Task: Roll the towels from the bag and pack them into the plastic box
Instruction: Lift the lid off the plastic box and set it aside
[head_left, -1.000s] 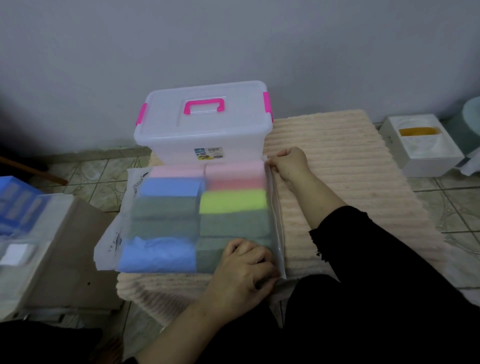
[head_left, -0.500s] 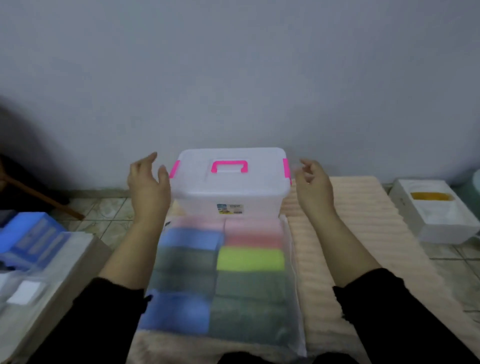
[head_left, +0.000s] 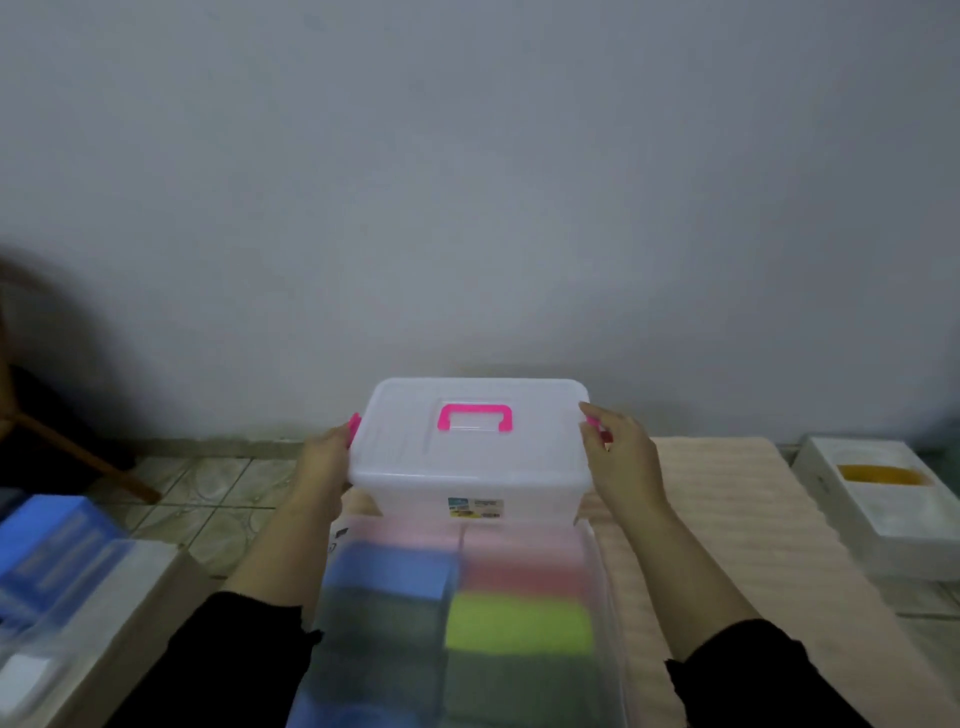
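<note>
A translucent plastic box (head_left: 470, 470) with a pink handle (head_left: 475, 417) and a closed lid stands at the far end of a peach ribbed mat (head_left: 737, 530). My left hand (head_left: 324, 460) is against its left side at the pink latch. My right hand (head_left: 621, 457) touches the right side, fingers on the right pink latch. In front of the box lies a clear bag (head_left: 457, 629) of folded towels in blue, pink, lime and dark green, blurred by motion.
A white foam box (head_left: 883, 499) with something yellow in it sits on the floor at right. At left are a blue item (head_left: 49, 540) and a white box (head_left: 78, 639). A grey wall (head_left: 467, 182) rises just behind the plastic box.
Both hands left the towel bag, rose beside the box and have closed in onto its two sides. The view tilted up toward the wall.
</note>
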